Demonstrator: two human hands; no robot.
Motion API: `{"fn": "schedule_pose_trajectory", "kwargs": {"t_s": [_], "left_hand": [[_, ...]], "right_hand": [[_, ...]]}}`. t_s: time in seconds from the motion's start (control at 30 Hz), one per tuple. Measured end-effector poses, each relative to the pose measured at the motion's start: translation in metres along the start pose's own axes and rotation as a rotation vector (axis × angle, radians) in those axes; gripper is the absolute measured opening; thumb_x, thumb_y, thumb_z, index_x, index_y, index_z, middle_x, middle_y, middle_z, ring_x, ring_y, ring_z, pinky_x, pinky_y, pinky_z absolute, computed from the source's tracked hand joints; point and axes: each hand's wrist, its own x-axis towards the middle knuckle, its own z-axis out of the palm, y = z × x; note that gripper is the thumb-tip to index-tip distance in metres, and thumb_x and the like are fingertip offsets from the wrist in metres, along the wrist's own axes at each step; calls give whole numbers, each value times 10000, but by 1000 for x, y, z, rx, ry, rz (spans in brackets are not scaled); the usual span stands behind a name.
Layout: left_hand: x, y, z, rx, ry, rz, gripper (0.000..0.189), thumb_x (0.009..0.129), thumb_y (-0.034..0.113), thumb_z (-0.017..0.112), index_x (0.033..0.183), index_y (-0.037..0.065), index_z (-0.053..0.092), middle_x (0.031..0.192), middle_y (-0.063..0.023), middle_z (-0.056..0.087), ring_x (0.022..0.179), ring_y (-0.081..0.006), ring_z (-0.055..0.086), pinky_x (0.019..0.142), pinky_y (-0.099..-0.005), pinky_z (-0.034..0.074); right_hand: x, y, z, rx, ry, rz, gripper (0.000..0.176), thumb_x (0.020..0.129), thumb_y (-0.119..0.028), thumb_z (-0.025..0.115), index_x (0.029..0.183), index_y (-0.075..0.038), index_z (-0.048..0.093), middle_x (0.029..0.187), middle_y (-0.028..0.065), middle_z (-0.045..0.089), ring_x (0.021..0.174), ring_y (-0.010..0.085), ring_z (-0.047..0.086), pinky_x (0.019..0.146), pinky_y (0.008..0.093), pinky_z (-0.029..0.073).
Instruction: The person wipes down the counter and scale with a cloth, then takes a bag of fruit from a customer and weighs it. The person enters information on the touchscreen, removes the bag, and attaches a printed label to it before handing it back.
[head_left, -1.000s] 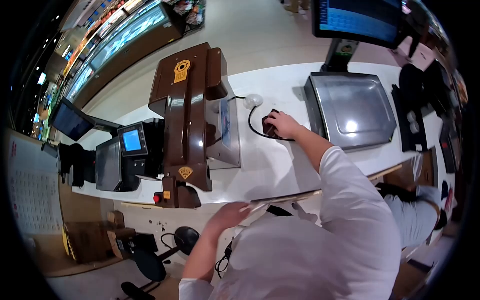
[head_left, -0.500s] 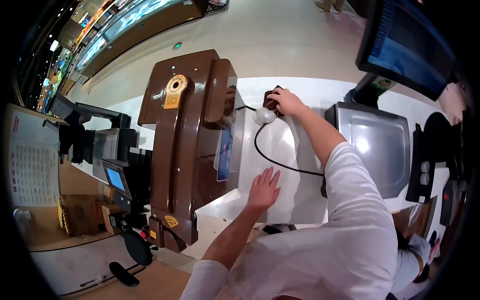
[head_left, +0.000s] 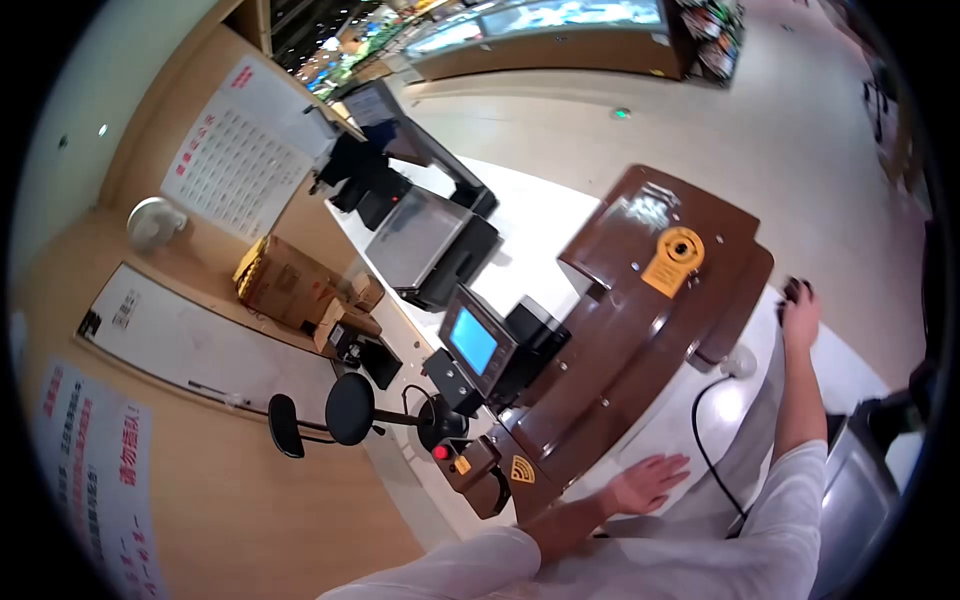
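My right hand (head_left: 800, 320) reaches out to the counter's far right part. Its fingers curl over a small dark brown object (head_left: 793, 289), mostly covered by the hand, so its kind cannot be told. Near it, against the brown machine (head_left: 625, 350), sits a whitish, translucent round lump (head_left: 740, 361). A black cable (head_left: 701, 432) curves from there toward my body. My left hand (head_left: 648, 484) lies palm down on the white counter (head_left: 658, 432), fingers stretched out, holding nothing, close beside the machine's near side.
Left of the machine are a small blue-lit display (head_left: 472, 341) and a flat-topped scale (head_left: 418, 238). A black round-seated stool (head_left: 350, 408) and cardboard boxes (head_left: 290, 285) are further left. A metal-topped device (head_left: 865, 490) stands at my right. Beyond the counter are tiled floor and a display case (head_left: 540, 50).
The view has swung left, bringing the wall, stool and boxes further in; the large monitor at right has left the view. My right hand stays at the brown object, my left stays flat.
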Motion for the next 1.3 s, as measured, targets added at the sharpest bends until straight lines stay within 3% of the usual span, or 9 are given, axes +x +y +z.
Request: {"fn": "schedule_pose_trajectory", "kwargs": {"t_s": [0.13,0.3,0.43,0.53,0.9,1.07,1.17,1.23,1.3], "left_hand": [[0,-1,-3,-17,3,17,732,852,251,607,1514,63,356,1617,-134,275,1491,-272,272,1195,-431,262],[-1,-2,-5,19,-14,33,742,873,260,593,1531,58,315,1624,-135,252,1494,-272,260,1205,-425,245],[-2,-4,2,39,19,44,735,889,261,586,1536,58,303,1628,-134,239,1497,-271,253,1208,-423,239],[-4,-3,1,38,48,62,728,890,253,585,1533,52,306,1628,-138,239,1501,-272,241,1213,-420,224],[7,-13,17,-252,13,-97,526,890,88,558,1401,8,467,1546,-192,360,1441,-341,338,1177,-394,311],[-21,38,-31,-520,280,178,232,870,36,586,1101,55,581,1079,-157,601,957,-370,632,805,-444,522],[-32,41,-20,-460,8,222,273,903,60,558,1174,25,572,1061,-121,594,872,-282,612,777,-363,513],[-38,29,15,-719,-163,183,322,946,137,459,1223,19,572,1077,-163,606,947,-338,602,857,-411,503],[-56,56,-47,-286,-336,121,375,927,115,491,1288,39,556,1307,-175,582,1213,-354,561,1027,-420,464]], "right_hand": [[7,-8,4,-30,130,86,478,874,-112,599,1350,-135,554,1318,186,540,1174,382,560,998,457,475],[-30,-27,-30,-11,-270,-479,483,787,-79,614,1268,-118,590,1297,148,543,1189,371,548,978,449,499],[-16,-4,-30,-117,-52,135,463,837,-96,601,1299,-126,576,1284,183,549,1123,387,590,940,475,514],[-37,-16,-54,-166,49,272,452,853,-104,586,1305,-124,576,1242,207,556,1086,411,595,935,487,510],[-274,-60,-120,41,75,-159,430,772,-58,625,1202,-37,617,1240,203,550,1131,406,543,976,465,460],[-356,-49,-81,-49,-105,-82,414,757,-89,643,1167,-41,625,1222,197,564,1094,414,546,950,494,464],[-360,-38,-30,19,267,-156,345,743,-141,678,1065,-24,634,1075,201,619,999,390,588,884,486,477],[-350,-79,-58,192,125,64,174,744,-155,672,844,-27,610,819,200,623,832,411,615,736,515,483],[-347,-87,-61,120,159,65,168,728,-117,688,840,-5,634,885,226,640,831,434,620,753,524,496]]}}
